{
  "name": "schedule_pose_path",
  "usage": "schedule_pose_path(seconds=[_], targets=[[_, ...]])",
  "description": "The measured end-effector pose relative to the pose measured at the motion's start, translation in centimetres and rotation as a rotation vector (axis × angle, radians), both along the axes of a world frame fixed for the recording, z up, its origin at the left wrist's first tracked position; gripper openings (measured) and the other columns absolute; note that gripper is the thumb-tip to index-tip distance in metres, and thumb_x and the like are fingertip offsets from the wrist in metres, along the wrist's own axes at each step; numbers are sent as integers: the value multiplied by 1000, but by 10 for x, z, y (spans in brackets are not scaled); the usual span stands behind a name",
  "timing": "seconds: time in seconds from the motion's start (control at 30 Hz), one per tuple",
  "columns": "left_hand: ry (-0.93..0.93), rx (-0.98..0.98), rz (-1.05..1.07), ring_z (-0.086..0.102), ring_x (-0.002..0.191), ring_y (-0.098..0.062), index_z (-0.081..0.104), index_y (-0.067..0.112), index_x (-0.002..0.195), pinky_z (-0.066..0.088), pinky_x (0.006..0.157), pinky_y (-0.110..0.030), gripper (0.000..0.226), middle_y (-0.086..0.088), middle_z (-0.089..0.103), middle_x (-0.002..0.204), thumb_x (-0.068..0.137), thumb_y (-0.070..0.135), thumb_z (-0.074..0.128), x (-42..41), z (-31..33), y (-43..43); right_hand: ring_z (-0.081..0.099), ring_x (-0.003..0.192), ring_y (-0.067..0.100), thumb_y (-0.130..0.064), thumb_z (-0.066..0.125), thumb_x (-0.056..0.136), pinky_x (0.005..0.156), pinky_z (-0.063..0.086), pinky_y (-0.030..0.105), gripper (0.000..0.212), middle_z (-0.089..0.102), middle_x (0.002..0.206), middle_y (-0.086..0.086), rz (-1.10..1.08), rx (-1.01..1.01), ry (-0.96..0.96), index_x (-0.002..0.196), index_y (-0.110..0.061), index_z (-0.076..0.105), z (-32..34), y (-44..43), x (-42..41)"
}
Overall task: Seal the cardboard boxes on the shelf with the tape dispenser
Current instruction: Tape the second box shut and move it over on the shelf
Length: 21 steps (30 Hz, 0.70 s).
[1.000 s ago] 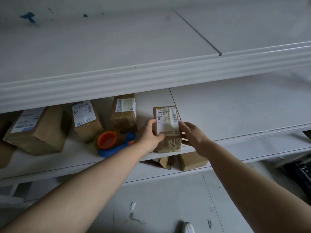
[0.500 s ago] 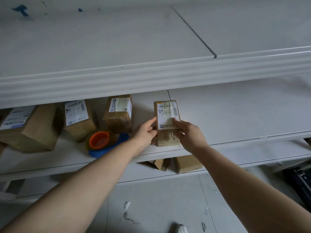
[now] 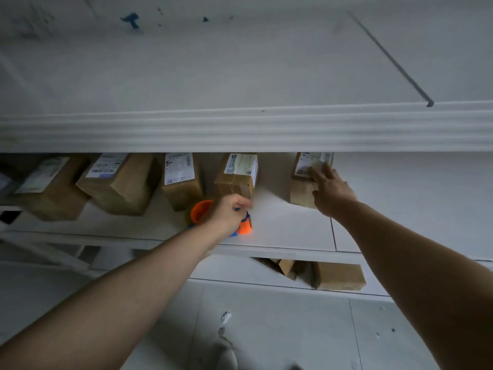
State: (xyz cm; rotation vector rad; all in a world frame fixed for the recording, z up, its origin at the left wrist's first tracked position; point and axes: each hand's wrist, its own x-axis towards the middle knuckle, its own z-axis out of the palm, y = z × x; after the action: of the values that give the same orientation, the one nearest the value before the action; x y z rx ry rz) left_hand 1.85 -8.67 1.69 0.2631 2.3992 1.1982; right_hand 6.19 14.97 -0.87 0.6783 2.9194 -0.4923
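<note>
**Swapping the left hand from box to tape**

Taking the left hand (image 3: 228, 213) off the small brown cardboard box with the white label (image 3: 300, 193) and curling its fingers instead round the orange-and-blue plastic tape dispenser (image 3: 202, 211). Gripping that dispenser on the white middle shelf (image 3: 288, 233), left of the small box and just in front of a taped brown cardboard box (image 3: 236, 180).

Keeping the right hand (image 3: 332, 192) on the small box, fingers straight and flat across the label, pressing rather than grasping. Hiding the box's far end under the ribbed lip of the upper shelf (image 3: 240, 129).

Apparently passing from positioning to taping, with the dispenser in hand and the box steadied. Leaving three more labelled brown boxes (image 3: 120, 182) waiting further left.
</note>
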Motion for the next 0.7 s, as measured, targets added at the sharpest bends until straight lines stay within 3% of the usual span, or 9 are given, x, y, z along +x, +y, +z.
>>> schedule_pose_path(seconds=[0.07,0.13,0.23,0.3,0.4,0.53,0.63,0.7], targets=[[17,17,16,56,97,-16,61,8,115,51,77,-28,26,-6,61,114,97,1,45,-11,5,-9,-5,148,25,-8,48,89,118,9,53,78,-10,161,3,-47,82,-72,153,-30,8,6,-4,-12],[55,8,24,57,96,-18,62,9,113,50,75,-26,26,-6,61,113,98,0,43,-22,7,-17,-13,148,24,-8,48,87,117,1,54,81,-10,161,3,-90,171,-46,153,-26,4,11,-18,-18],[93,13,59,57,109,-23,60,4,115,49,84,-29,31,-9,59,118,96,-7,38,-38,5,-26,7,148,23,-4,44,87,120,11,44,73,9,161,4,2,122,215,153,-21,18,16,-55,-23],[145,11,110,54,117,-24,57,4,119,44,99,-30,34,-11,57,124,94,-9,38,-50,3,-33,27,142,24,3,43,85,114,27,34,69,25,157,2,45,-61,241,149,-21,32,15,-80,-30],[226,-36,140,47,127,-24,47,12,135,37,107,-31,43,-10,49,138,95,-2,41,-71,2,-39,49,128,20,3,43,88,106,37,26,55,54,139,5,-55,-423,237,139,-17,50,9,-107,-41],[42,-96,3,35,138,-25,23,20,150,30,113,-39,54,-9,32,153,100,10,40,-96,-1,-33,55,118,25,-5,42,95,95,44,32,44,57,132,9,-163,-653,200,137,-14,50,9,-124,-53],[-33,-115,-105,34,138,-26,22,21,150,29,112,-38,54,-9,31,153,100,11,40,-101,-8,-22,55,90,19,-7,45,93,73,42,27,38,64,109,7,-240,-701,274,126,-16,61,7,-124,-56],[-61,-86,-178,37,135,-27,22,21,150,33,107,-35,56,-12,33,151,99,9,41,-99,-11,-9,56,85,19,-8,51,90,69,44,27,33,64,98,2,-348,-701,353,118,-19,64,6,-117,-51]])
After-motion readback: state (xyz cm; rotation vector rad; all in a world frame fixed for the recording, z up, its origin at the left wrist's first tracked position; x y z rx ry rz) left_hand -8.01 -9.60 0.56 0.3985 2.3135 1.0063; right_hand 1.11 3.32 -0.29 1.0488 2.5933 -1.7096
